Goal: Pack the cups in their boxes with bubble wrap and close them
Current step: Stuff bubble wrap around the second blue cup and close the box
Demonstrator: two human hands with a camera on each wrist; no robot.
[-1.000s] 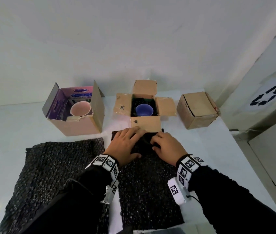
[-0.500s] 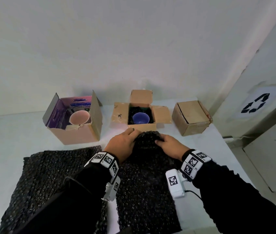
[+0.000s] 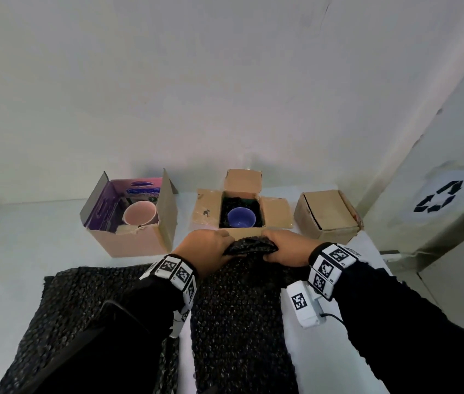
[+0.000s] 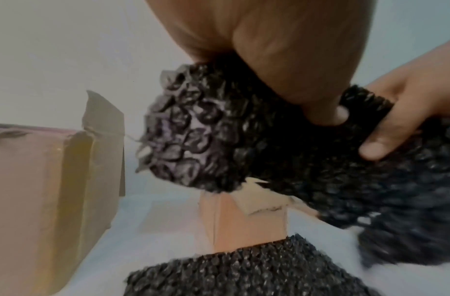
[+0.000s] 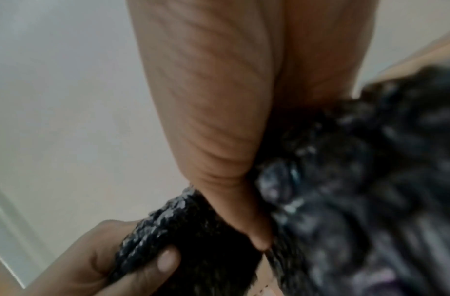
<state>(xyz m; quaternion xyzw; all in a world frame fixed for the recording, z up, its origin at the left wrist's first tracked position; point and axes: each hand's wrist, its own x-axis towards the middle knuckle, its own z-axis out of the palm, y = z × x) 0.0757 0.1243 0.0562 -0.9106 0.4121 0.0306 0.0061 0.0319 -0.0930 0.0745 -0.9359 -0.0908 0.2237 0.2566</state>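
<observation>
Both hands hold the bunched far end of a black bubble wrap sheet (image 3: 249, 245), lifted just in front of the middle open box (image 3: 276, 216). My left hand (image 3: 213, 247) grips its left side and my right hand (image 3: 285, 247) its right side, thumbs underneath. The rest of the sheet trails toward me on the table. A blue cup (image 3: 240, 217) sits in that box on dark wrap. A pink cup (image 3: 140, 213) stands in the open pink-and-purple box (image 3: 131, 243) at the left. In the left wrist view the bubble wrap (image 4: 206, 130) hangs over the box's near flap (image 4: 246, 218).
A closed cardboard box (image 3: 327, 214) stands at the right. A second black bubble wrap sheet (image 3: 83, 302) lies flat at the front left. A white wall runs close behind the boxes, and the white table (image 3: 26, 240) ends at the right beside a panel with a recycling sign (image 3: 438, 200).
Both hands have gathered the far end of the bubble wrap, lifted it off the table and carried it forward to the blue cup's box.
</observation>
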